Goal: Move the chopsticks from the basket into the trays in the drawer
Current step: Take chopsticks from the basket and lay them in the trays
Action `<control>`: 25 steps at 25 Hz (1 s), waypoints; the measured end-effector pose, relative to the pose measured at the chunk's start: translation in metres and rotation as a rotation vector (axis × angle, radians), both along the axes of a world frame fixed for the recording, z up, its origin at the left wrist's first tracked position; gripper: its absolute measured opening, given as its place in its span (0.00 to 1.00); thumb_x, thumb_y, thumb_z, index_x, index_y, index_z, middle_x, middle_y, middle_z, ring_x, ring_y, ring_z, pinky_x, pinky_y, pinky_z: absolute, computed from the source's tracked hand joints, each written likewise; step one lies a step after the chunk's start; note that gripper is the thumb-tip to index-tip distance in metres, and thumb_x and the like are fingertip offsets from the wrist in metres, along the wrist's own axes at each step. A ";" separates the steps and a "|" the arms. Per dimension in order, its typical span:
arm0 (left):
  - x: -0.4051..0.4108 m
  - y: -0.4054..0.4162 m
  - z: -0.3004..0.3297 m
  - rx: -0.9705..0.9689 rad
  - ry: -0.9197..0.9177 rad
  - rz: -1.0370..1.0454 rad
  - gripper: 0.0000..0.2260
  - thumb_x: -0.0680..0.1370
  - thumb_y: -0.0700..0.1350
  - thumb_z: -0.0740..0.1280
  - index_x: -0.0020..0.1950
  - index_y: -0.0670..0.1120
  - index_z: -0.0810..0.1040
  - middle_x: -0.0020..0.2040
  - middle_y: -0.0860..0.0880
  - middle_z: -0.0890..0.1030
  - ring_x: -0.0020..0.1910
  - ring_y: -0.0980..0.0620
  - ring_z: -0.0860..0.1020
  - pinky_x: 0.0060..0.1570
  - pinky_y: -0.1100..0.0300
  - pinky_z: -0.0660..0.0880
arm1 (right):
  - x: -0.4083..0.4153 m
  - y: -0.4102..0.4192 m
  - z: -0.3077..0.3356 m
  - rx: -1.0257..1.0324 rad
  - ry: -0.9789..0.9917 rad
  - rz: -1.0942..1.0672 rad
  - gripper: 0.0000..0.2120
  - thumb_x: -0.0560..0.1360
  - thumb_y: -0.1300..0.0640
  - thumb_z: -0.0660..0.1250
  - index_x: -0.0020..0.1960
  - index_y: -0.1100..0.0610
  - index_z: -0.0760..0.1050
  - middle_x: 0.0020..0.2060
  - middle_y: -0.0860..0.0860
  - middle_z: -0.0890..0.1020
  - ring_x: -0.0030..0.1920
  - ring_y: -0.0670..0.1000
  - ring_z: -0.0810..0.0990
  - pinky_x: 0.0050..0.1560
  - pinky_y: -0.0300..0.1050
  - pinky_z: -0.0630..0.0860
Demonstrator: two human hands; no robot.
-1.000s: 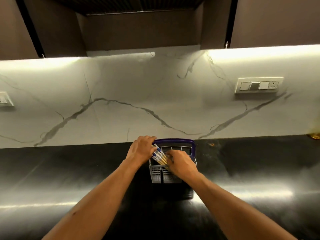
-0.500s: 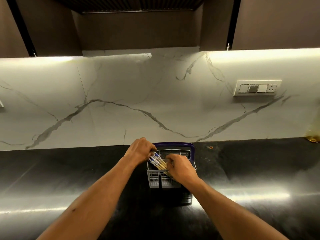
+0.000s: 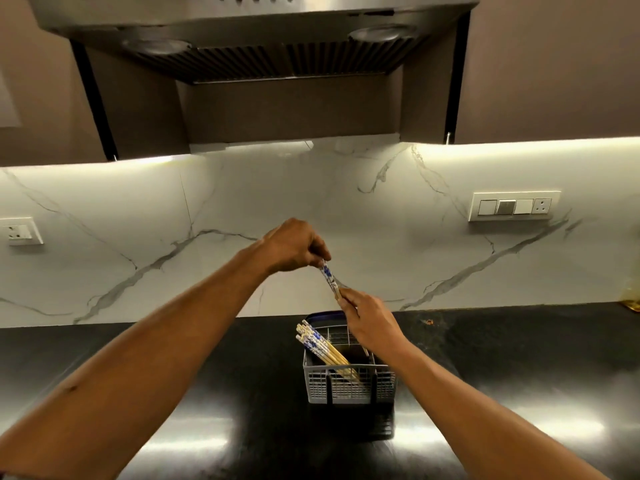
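A grey plastic basket (image 3: 349, 384) with a purple handle stands on the black counter. Several chopsticks (image 3: 320, 349) with blue-and-white tops lean to the left inside it. Above the basket I hold a lifted chopstick (image 3: 329, 277) between both hands: my left hand (image 3: 294, 245) pinches its patterned top end, and my right hand (image 3: 370, 322) grips its lower wooden part. The rest of that chopstick is hidden behind my right hand. No drawer or tray is in view.
The glossy black counter (image 3: 173, 375) runs wall to wall below a white marble backsplash. A switch plate (image 3: 512, 206) sits on the wall at right, a socket (image 3: 20, 232) at left. A range hood (image 3: 270, 39) hangs overhead.
Both hands have risen out of the basket, lifting a chopstick with them. The camera has tilted up, so the hood is now visible.
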State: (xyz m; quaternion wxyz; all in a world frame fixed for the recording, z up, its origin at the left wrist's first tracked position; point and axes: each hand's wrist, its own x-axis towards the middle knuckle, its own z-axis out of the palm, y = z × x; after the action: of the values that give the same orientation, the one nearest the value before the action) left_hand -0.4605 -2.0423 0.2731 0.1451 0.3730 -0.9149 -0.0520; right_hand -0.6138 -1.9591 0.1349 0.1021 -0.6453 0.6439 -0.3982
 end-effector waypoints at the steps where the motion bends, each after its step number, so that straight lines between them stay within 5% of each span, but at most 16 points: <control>1: 0.002 0.005 0.012 0.015 0.012 -0.008 0.11 0.74 0.43 0.74 0.56 0.47 0.84 0.50 0.51 0.86 0.43 0.60 0.81 0.42 0.68 0.71 | 0.002 0.004 0.004 -0.030 -0.023 0.005 0.10 0.83 0.55 0.61 0.60 0.55 0.78 0.43 0.51 0.82 0.34 0.45 0.77 0.32 0.33 0.70; 6: 0.016 0.024 0.055 0.127 0.155 -0.034 0.09 0.75 0.40 0.72 0.55 0.44 0.84 0.46 0.49 0.86 0.43 0.55 0.84 0.44 0.65 0.79 | 0.011 0.031 0.018 -0.016 -0.398 0.046 0.05 0.80 0.56 0.66 0.52 0.51 0.81 0.44 0.51 0.86 0.44 0.52 0.85 0.48 0.46 0.83; 11: 0.013 0.046 0.050 0.398 0.538 -0.111 0.10 0.76 0.37 0.70 0.57 0.41 0.83 0.48 0.45 0.86 0.44 0.50 0.85 0.44 0.59 0.83 | 0.014 0.062 0.030 0.058 -0.736 0.155 0.06 0.79 0.63 0.67 0.50 0.56 0.82 0.44 0.56 0.87 0.46 0.54 0.87 0.53 0.49 0.83; 15: 0.004 0.062 0.012 0.576 0.814 -0.148 0.13 0.77 0.35 0.68 0.61 0.40 0.80 0.53 0.43 0.84 0.48 0.49 0.85 0.46 0.58 0.83 | 0.010 0.079 0.025 0.096 -0.789 0.146 0.06 0.79 0.64 0.67 0.52 0.59 0.82 0.44 0.57 0.87 0.45 0.54 0.87 0.51 0.47 0.83; 25: -0.017 0.081 -0.044 0.703 0.836 -0.160 0.12 0.76 0.36 0.69 0.60 0.42 0.80 0.51 0.42 0.85 0.48 0.47 0.85 0.46 0.58 0.83 | -0.006 0.117 -0.019 0.134 -0.742 0.084 0.06 0.79 0.60 0.68 0.51 0.57 0.84 0.43 0.55 0.87 0.47 0.56 0.87 0.56 0.57 0.82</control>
State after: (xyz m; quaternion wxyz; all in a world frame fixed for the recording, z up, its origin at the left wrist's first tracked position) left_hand -0.4773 -1.9609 0.2287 0.3582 0.2757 -0.7326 -0.5089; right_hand -0.6201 -1.8418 0.1158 0.3866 -0.4751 0.5605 -0.5573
